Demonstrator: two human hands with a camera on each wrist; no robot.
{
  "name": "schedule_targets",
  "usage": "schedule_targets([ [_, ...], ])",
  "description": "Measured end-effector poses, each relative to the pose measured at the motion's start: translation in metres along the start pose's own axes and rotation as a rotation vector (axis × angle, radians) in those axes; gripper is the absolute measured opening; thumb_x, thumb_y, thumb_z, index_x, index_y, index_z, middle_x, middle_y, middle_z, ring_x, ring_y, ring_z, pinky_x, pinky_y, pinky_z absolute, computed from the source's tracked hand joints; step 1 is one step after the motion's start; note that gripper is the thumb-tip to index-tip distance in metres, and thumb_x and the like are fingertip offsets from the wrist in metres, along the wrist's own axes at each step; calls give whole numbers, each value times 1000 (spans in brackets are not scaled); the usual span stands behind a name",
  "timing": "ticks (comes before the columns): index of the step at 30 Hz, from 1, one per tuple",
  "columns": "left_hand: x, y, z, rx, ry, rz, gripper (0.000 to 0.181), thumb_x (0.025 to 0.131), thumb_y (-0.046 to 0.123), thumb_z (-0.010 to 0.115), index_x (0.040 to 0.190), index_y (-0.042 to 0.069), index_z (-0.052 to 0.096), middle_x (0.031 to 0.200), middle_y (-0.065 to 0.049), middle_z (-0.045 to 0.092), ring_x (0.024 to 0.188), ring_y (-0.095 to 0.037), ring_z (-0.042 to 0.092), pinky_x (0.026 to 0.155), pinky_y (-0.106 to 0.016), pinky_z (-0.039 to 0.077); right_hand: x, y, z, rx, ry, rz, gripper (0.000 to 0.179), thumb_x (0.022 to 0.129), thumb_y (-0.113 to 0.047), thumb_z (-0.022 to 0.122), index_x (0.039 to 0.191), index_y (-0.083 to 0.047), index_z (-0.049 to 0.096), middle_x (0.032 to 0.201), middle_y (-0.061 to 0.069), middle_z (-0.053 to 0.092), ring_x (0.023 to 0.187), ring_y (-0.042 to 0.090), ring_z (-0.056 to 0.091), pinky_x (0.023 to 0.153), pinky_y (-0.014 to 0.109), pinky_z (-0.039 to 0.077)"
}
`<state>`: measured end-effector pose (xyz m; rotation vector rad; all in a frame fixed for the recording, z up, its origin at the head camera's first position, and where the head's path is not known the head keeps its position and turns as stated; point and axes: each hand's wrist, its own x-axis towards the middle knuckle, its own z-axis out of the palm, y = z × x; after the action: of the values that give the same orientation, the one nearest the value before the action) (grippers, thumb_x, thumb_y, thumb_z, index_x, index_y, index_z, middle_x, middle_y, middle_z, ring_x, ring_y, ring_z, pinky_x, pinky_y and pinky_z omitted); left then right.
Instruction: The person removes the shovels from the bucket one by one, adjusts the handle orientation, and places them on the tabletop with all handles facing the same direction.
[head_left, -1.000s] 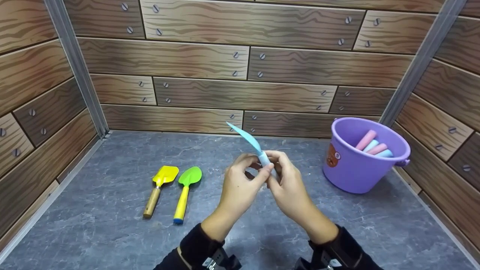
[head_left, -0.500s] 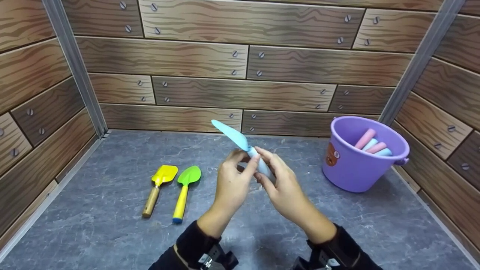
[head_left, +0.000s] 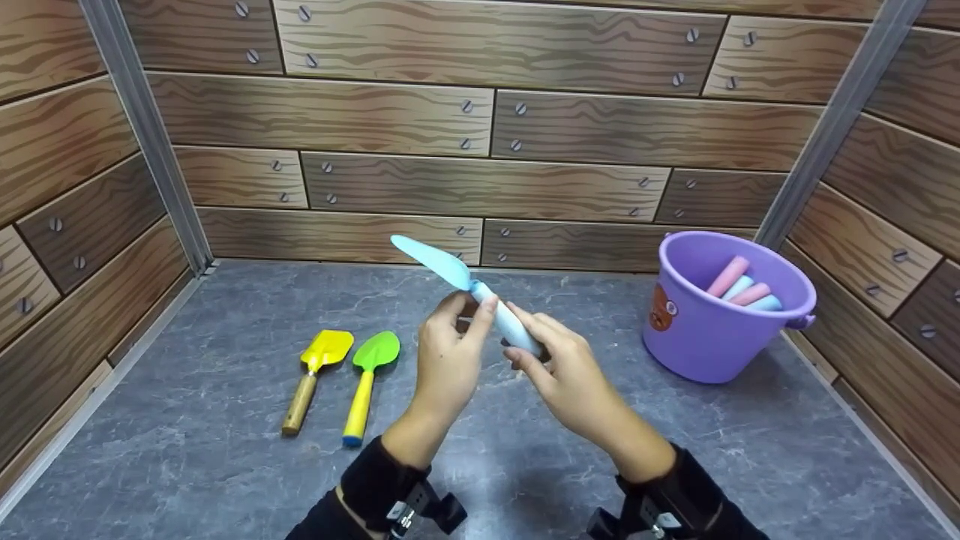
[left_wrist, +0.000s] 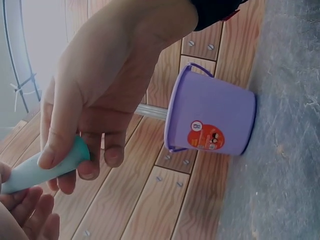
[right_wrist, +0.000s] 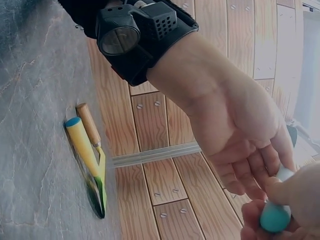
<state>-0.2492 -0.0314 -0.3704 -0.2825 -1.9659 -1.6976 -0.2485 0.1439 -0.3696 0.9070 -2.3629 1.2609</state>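
Observation:
A light blue toy shovel (head_left: 436,261) is held above the grey surface, its narrow blade aimed up and left. My left hand (head_left: 450,360) pinches its pale handle near the blade, thumb on top. At the handle's lower end, my right hand (head_left: 570,371) holds it between thumb and fingers. In the left wrist view, my left hand (left_wrist: 95,90) has its thumb over the handle (left_wrist: 47,167). In the right wrist view, the shovel's teal part (right_wrist: 275,216) shows among the left fingers, and the blade is out of sight.
A purple bucket (head_left: 709,349) stands at right with several pink and blue handles (head_left: 739,285) inside. To the left lie a yellow trowel (head_left: 328,349) with a wooden handle and a green trowel (head_left: 375,351) with a yellow handle. Wood-patterned walls (head_left: 412,180) enclose three sides.
Both hands have drifted left with the shovel, the left hand more. The blade has tilted further left and shows more of its broad face. More of the handle is visible between the hands.

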Motion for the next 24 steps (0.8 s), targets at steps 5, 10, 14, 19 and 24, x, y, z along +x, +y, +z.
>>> schedule_targets([
  [5, 1, 0, -3, -85, -39, -28, 27, 123, 18, 60, 128, -5, 74, 116, -22, 85, 106, -29, 83, 95, -37, 70, 1, 3, -2, -40, 9, -42, 47, 106, -3, 85, 151, 7, 74, 113, 17, 83, 85, 11, 75, 74, 25, 68],
  [10, 5, 0, -7, -138, -63, -45, 27, 125, 15, 54, 133, -8, 66, 119, -27, 79, 104, -35, 84, 87, -39, 74, 2, 7, -6, -78, 10, -63, 40, 103, -3, 88, 141, 6, 80, 103, 15, 84, 80, 7, 71, 71, 23, 66],
  [14, 9, -3, -10, -104, -55, -61, 28, 125, 18, 56, 136, -6, 66, 119, -26, 78, 98, -29, 82, 77, -36, 73, 4, 8, -13, -83, 2, -52, 36, 106, -6, 86, 140, 6, 81, 105, 13, 85, 84, 12, 75, 73, 22, 66],
  [19, 13, -7, -15, 8, -18, -37, 26, 121, 20, 62, 128, -2, 73, 107, -20, 81, 88, -14, 72, 73, -31, 66, 6, 9, -25, -112, 20, -37, 32, 108, -7, 83, 138, 4, 82, 110, 10, 87, 90, 16, 78, 75, 21, 64],
  [24, 16, -21, -23, 160, -13, 7, 23, 117, 20, 69, 114, -2, 77, 86, -11, 74, 75, -13, 60, 70, -25, 51, 9, 9, -36, -127, 50, 15, 31, 108, -4, 82, 138, 2, 83, 111, 9, 86, 92, 10, 76, 77, 20, 64],
])
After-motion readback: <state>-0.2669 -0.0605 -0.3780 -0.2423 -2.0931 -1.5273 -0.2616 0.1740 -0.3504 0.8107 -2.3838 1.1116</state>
